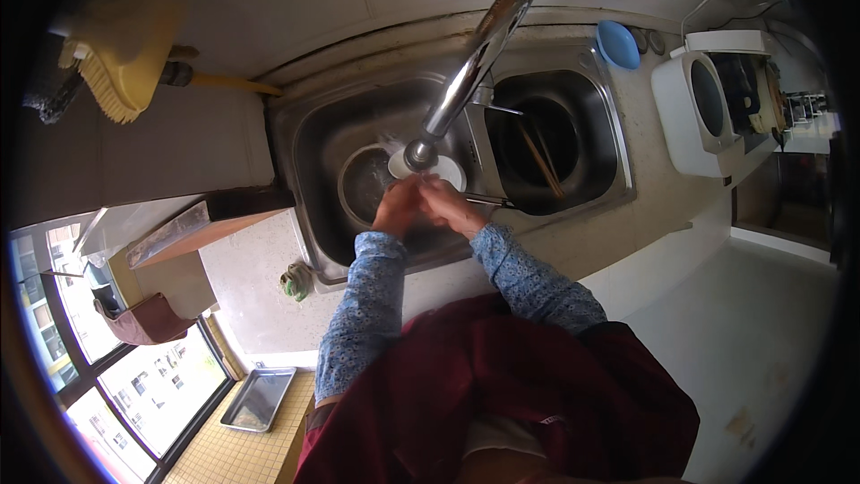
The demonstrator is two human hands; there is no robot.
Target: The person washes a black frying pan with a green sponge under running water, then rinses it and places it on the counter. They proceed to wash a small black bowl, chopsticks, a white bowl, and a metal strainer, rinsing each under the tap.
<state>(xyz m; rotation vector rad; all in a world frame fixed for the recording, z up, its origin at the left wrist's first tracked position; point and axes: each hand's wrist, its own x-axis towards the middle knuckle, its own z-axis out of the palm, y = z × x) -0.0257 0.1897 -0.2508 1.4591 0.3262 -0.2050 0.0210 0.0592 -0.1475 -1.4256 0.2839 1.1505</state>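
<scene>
My left hand and my right hand meet just below the spout of a chrome faucet, over the left basin of a stainless-steel double sink. Motion blurs the fingers, and whether they hold anything cannot be told. Right behind the hands, a white bowl is partly hidden by them and the spout. Water splashes near a round, shallow-looking vessel on the basin's floor. Beside my right hand, a dark handle lies across the divider. In the right basin, chopsticks lean in a dark round vessel.
Behind the sink's right corner stands a blue plastic bowl, with a white appliance farther right. A yellow brush hangs at the left. Left of the sink sits a crumpled green-and-white bundle. A metal tray rests by the window.
</scene>
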